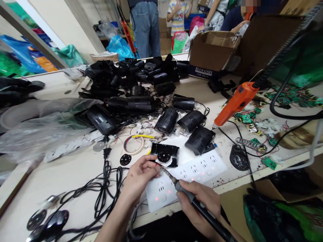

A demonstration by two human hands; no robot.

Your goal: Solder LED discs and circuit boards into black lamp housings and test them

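Note:
My right hand (pixel 199 201) is wrapped round a black-and-grey soldering iron (pixel 193 198), whose metal tip points up and left to the fingertips of my left hand. My left hand (pixel 142 174) is closed in a pinch on thin red wires (pixel 157 164), beside a black housing (pixel 174 153) with a round black disc (pixel 164 156) on it. The iron's tip is close to the wires; whether they touch is too small to tell. Under and beside both hands lies a white power strip (pixel 176 191) with red lights.
Black housings (pixel 126 75) are heaped at the back, near a cardboard box (pixel 212 50). An orange electric screwdriver (pixel 236 102) hangs at the right, above green circuit boards (pixel 248 117). Black cables (pixel 102 188) lie at the left. People stand beyond the table.

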